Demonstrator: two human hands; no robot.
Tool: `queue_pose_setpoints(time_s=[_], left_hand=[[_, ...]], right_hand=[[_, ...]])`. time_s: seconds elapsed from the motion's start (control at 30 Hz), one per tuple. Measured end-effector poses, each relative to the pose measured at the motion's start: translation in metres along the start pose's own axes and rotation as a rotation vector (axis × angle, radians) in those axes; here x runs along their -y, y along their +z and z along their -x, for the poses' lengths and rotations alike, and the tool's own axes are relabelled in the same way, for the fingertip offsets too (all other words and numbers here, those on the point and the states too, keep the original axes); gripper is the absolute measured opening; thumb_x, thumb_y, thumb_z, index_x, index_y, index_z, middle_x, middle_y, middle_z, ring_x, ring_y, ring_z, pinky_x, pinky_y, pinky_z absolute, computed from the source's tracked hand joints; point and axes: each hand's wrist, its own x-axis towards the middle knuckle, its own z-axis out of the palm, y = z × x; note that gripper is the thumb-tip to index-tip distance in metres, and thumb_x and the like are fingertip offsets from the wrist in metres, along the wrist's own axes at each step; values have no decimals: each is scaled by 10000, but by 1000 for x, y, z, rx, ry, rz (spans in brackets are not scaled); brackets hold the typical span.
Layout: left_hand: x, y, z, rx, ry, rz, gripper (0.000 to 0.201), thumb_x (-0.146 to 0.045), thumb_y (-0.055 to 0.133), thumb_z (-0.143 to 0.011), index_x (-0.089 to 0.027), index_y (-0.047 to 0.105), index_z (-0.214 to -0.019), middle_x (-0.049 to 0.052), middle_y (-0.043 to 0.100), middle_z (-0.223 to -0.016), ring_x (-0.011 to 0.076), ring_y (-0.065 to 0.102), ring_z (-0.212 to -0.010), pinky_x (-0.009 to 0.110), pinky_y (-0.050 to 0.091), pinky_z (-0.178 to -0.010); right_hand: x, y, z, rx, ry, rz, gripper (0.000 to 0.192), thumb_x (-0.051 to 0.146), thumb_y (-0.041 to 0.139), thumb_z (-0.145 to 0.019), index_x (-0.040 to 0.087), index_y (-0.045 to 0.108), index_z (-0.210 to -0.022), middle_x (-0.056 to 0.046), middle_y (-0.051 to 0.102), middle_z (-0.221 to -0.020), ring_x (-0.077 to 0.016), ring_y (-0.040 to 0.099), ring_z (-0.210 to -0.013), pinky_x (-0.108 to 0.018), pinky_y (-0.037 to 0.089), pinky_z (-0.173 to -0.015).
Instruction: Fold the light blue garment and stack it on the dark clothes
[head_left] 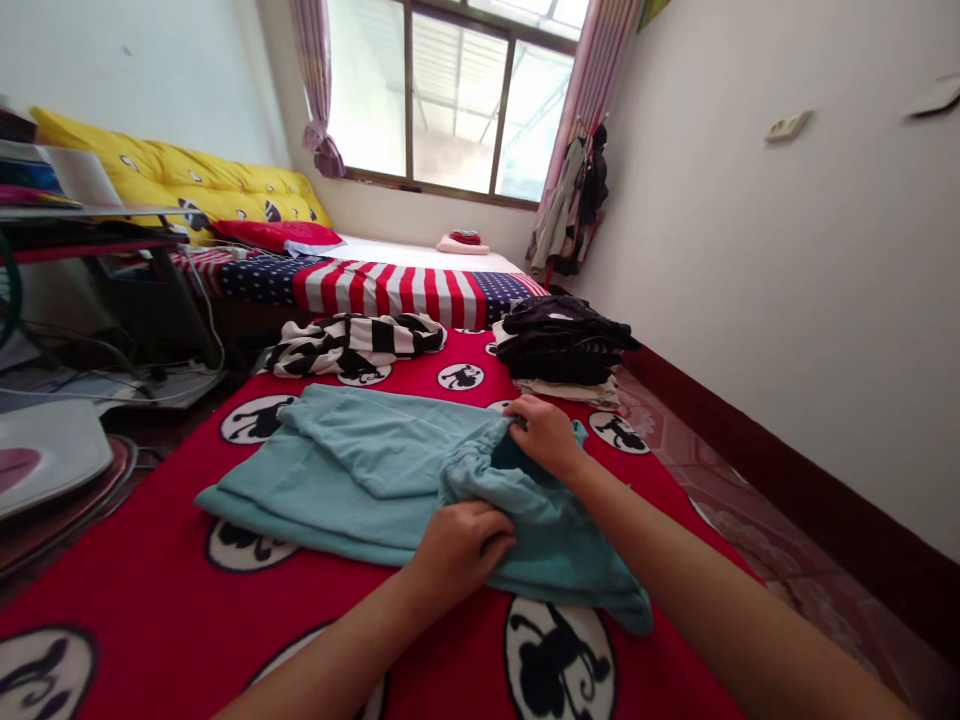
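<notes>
A pair of teal pants (360,440) lies spread sideways on a red cloth with monkey-print circles. Its gathered waistband is bunched up and partly open towards the right. My left hand (461,545) grips the near side of that waistband, fingers curled into the fabric. On the far side, my right hand (547,437) pinches the band's edge with fingers closed. Part of the fabric hangs in loose folds between and below both hands, and one corner reaches out to the lower right.
A stack of dark folded clothes (562,345) stands beyond my right hand. To its left lies a crumpled black-and-white garment (352,343). A bed with a striped, starred cover (390,287) is behind. A white stool seat (52,450) and a desk (97,212) stand left; a wall runs right.
</notes>
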Motion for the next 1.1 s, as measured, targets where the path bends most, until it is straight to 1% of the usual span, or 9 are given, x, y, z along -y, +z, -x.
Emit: queue_pose_setpoints(time_s=[0.13, 0.33, 0.43, 0.57, 0.67, 0.77, 0.83, 0.97, 1.1], left_hand=[[3, -4, -10, -68, -25, -76, 87, -200, 593, -852, -220, 673, -826, 22, 668, -805, 160, 630, -705, 256, 476, -640], [5, -3, -10, -262, 51, -213, 228, -135, 576, -811, -203, 596, -1028, 95, 600, -1080, 249, 549, -1026, 396, 458, -920], [4, -2, -7, -161, 22, -218, 326, -104, 558, -783, -208, 571, -1091, 93, 595, -1141, 253, 547, -1050, 393, 456, -915], [3, -9, -6, 95, -4, -258, 163, -77, 512, -746, -212, 597, -784, 35, 619, -837, 213, 573, -801, 334, 462, -723], [3, -16, -8, 113, -19, -230, 177, -60, 489, -728, -203, 572, -663, 23, 598, -760, 184, 566, -731, 307, 453, -694], [1, -18, -14, -78, -80, -149, 271, -27, 447, -742, -186, 639, -850, 58, 632, -897, 191, 597, -877, 311, 480, -810], [1, -12, -19, -165, -86, -120, 357, -68, 459, -790, -155, 621, -1097, 115, 611, -1158, 223, 560, -1100, 363, 450, -966], [2, 6, -23, 29, 1, -180, 404, -249, 568, -829, -187, 597, -1227, 136, 505, -1399, 307, 428, -1317, 551, 227, -1146], [9, 11, -19, 94, 20, -170, 408, -305, 580, -855, -214, 595, -1252, 122, 522, -1398, 307, 383, -1364, 588, 138, -1162]], right_hand=[[-6, 3, -10, -275, 111, -122, 202, 165, 515, -778, 217, 679, -884, -38, 686, -928, -196, 620, -874, -292, 448, -796], [-16, 18, -2, -240, 205, -189, 207, 208, 531, -753, 232, 695, -877, -22, 710, -898, -198, 628, -813, -310, 468, -767], [-18, 14, 2, -184, 267, -212, 237, 203, 533, -732, 236, 712, -884, -15, 722, -899, -192, 633, -804, -304, 471, -759], [-22, 7, 5, -140, 339, -181, 264, 202, 524, -720, 240, 727, -884, -6, 722, -845, -183, 627, -750, -286, 465, -697], [-28, 3, 9, -83, 353, -105, 296, 156, 508, -708, 245, 729, -884, -6, 721, -862, -185, 633, -780, -285, 470, -719], [-25, -2, 13, -26, 339, -58, 356, 74, 490, -662, 227, 726, -880, -26, 711, -959, -197, 638, -897, -302, 478, -821], [-12, -8, 14, -111, 282, -96, 372, 59, 481, -678, 214, 715, -923, -43, 688, -1059, -200, 620, -1001, -314, 462, -910], [32, -16, 23, -217, 54, -219, 345, 243, 482, -869, 201, 633, -1176, -80, 610, -1263, -202, 546, -1180, -346, 396, -1039], [44, 5, 50, 85, 15, -70, 491, 391, 378, -955, 193, 458, -1397, -98, 440, -1469, -237, 357, -1380, -490, 235, -1142]])
